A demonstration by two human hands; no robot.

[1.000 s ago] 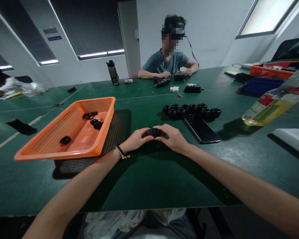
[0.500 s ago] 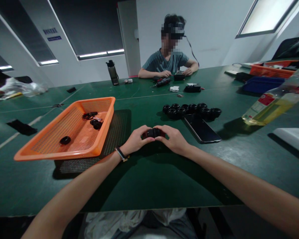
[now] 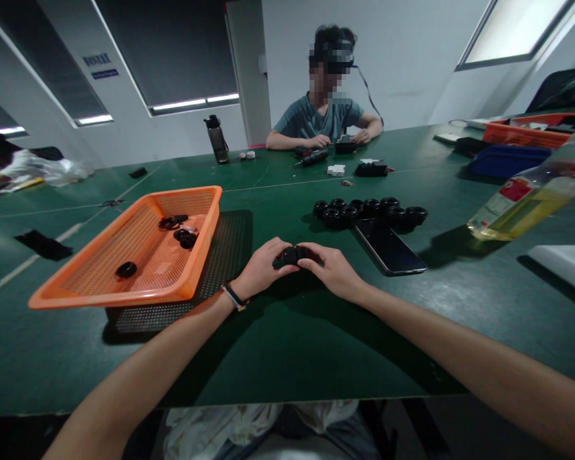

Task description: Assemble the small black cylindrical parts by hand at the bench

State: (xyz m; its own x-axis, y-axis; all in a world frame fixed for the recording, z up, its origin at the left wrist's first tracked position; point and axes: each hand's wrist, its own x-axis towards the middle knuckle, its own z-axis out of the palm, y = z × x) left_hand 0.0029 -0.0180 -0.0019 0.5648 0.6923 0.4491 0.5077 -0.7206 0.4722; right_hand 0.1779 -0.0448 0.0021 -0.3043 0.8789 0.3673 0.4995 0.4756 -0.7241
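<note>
Between my two hands, just above the green table (image 3: 287, 358), is a small black rounded part (image 3: 291, 255); its exact kind I cannot make out. My left hand (image 3: 262, 268) grips its left side with thumb and fingers, a dark band round the wrist. My right hand (image 3: 334, 271) pinches the right side, thumb in front and fingers behind. Fingers cover both ends of the part. Beyond my right hand stands a cluster of several glossy black round parts (image 3: 371, 211), with a dark phone (image 3: 390, 248) lying against it.
To my left sits an orange basket (image 3: 110, 298) holding a few black parts. A bottle of yellow liquid (image 3: 522, 204) and a white object (image 3: 565, 271) are at the right. Across the table a person (image 3: 323, 115) sits behind a power screwdriver (image 3: 313, 158); a dark bottle (image 3: 216, 140) stands farther left.
Both hands stay in nearly the same place around the black part. The right thumb and fingers have shifted slightly on it, and the part appears a little turned.
</note>
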